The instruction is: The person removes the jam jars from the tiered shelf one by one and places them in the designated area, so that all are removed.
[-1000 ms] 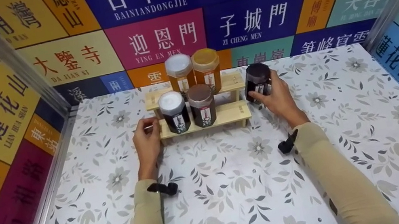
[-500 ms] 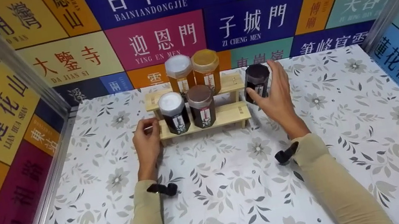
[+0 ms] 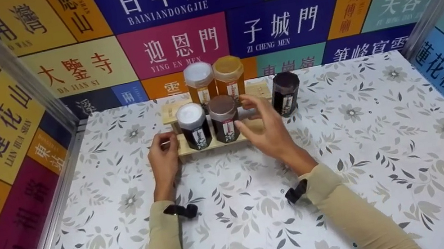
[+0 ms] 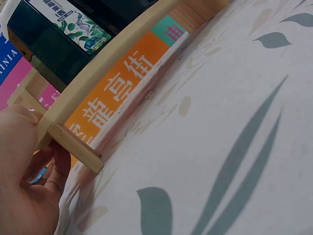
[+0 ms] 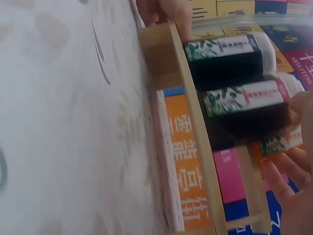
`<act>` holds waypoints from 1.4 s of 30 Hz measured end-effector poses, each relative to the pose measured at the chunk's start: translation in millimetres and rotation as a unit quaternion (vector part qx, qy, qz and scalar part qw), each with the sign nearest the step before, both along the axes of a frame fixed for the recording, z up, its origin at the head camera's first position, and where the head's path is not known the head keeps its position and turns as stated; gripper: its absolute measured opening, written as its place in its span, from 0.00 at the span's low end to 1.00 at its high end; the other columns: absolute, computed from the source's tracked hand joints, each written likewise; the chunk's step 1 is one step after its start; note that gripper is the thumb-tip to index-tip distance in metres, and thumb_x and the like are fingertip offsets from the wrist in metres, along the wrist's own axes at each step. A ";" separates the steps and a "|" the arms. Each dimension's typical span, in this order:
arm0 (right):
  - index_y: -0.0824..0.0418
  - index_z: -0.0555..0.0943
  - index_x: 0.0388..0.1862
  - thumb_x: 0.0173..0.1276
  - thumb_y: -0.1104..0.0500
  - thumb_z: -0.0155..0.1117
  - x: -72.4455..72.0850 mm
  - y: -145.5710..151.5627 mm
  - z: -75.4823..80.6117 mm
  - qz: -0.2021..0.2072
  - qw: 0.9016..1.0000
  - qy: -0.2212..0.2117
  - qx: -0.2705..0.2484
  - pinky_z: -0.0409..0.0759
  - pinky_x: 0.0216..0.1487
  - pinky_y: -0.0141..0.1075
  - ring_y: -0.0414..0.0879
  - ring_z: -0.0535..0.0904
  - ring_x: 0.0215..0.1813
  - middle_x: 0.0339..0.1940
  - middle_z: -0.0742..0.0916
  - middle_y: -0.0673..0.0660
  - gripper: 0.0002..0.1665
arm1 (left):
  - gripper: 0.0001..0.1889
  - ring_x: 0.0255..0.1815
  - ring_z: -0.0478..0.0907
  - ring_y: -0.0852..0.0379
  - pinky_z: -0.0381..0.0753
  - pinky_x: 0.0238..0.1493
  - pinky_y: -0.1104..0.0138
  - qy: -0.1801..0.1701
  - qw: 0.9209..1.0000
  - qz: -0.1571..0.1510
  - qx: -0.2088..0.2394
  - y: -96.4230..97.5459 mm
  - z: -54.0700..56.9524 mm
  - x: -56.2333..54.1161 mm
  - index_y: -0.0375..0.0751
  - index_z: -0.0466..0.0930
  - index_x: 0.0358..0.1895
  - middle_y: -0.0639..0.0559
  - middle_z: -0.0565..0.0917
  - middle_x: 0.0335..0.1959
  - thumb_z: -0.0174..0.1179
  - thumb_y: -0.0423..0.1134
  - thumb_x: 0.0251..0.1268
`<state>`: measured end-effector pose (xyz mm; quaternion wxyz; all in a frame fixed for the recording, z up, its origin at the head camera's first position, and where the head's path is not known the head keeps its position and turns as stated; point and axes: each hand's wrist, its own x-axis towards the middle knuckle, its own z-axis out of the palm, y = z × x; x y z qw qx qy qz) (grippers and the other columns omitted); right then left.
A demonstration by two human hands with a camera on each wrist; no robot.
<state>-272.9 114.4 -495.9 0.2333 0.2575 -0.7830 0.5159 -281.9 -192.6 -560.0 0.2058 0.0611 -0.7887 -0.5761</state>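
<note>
A two-step wooden rack (image 3: 184, 146) holds several jars. On its lower step stand a dark jar with a white lid (image 3: 193, 126) and a dark jar with a brown lid (image 3: 224, 120). Two amber jars (image 3: 201, 83) are on the upper step, one white-lidded and one yellow-lidded. My left hand (image 3: 164, 159) grips the lower step's left end; in the left wrist view its fingers curl round the wood. My right hand (image 3: 268, 131) has its fingers spread beside the brown-lidded jar, the thumb at its side; whether it touches cannot be told.
Another dark jar (image 3: 286, 94) stands on the table right of the rack. A white floral cloth (image 3: 241, 230) covers the table. Panels with large printed characters (image 3: 176, 43) enclose the back and sides.
My right hand has let go of the dark jar right of the rack and moved left to the brown-lidded jar. My left hand keeps its hold on the rack.
</note>
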 end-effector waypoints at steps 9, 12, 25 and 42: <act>0.35 0.73 0.80 0.68 0.40 0.81 1.0 -25.8 -9.9 -0.051 0.998 -0.012 0.042 0.86 0.57 0.44 0.53 0.82 0.64 0.73 0.78 0.53 0.44 | 0.09 0.48 0.89 0.49 0.84 0.48 0.68 0.001 1.000 -0.002 0.004 3.2 -0.4 -0.7 0.41 0.86 0.51 0.44 0.89 0.50 0.65 0.42 0.80; 0.42 0.74 0.79 0.66 0.42 0.83 0.6 -29.7 -11.4 -0.059 0.998 -0.003 0.031 0.88 0.56 0.45 0.56 0.83 0.61 0.71 0.78 0.57 0.44 | 0.09 0.49 0.89 0.48 0.84 0.47 0.69 0.000 1.000 -0.004 0.001 4.5 -0.1 0.0 0.41 0.86 0.51 0.43 0.89 0.50 0.65 0.43 0.81; 0.54 0.72 0.76 0.68 0.51 0.82 8.5 -27.0 -5.6 -0.028 0.999 -0.042 0.004 0.91 0.58 0.48 0.55 0.82 0.65 0.70 0.74 0.62 0.42 | 0.10 0.49 0.89 0.48 0.85 0.43 0.72 0.001 1.000 -0.010 0.007 5.3 -0.1 1.3 0.41 0.86 0.52 0.44 0.89 0.50 0.64 0.44 0.82; 0.52 0.70 0.77 0.68 0.52 0.83 29.3 18.7 -6.5 0.011 0.998 -0.068 0.003 0.90 0.59 0.50 0.55 0.84 0.66 0.71 0.80 0.59 0.44 | 0.10 0.48 0.89 0.48 0.84 0.43 0.72 0.001 1.000 -0.004 0.001 0.0 -1.8 0.3 0.40 0.86 0.52 0.42 0.89 0.51 0.64 0.43 0.81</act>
